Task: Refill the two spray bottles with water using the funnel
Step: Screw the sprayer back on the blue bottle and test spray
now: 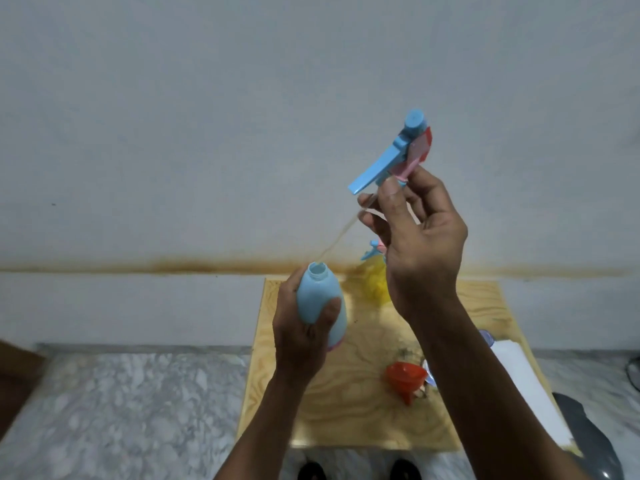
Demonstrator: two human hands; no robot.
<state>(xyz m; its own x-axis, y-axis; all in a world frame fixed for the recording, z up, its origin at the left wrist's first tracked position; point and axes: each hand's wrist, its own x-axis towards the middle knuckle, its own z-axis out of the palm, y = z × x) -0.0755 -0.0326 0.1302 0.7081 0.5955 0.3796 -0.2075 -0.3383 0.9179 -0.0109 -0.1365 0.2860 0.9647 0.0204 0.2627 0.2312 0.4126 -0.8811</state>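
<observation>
My left hand point(304, 336) grips a light blue spray bottle point(320, 299) around its body, upright, with its neck open. My right hand point(420, 244) holds the bottle's blue and pink spray head point(401, 152) lifted high above. Its thin clear dip tube point(341, 235) slants down towards the open neck, the tip just at or above it. A second, yellow spray bottle point(375, 277) with a blue trigger stands at the back of the wooden board, mostly hidden by my right hand. The red funnel point(405, 377) lies on its side on the board, under my right forearm.
The wooden board point(346, 403) rests on a marble floor against a white wall with a rusty stain line. A clear water bottle point(486, 337) and a white sheet point(526, 386) lie along the board's right edge. A dark object point(585, 438) sits at the lower right.
</observation>
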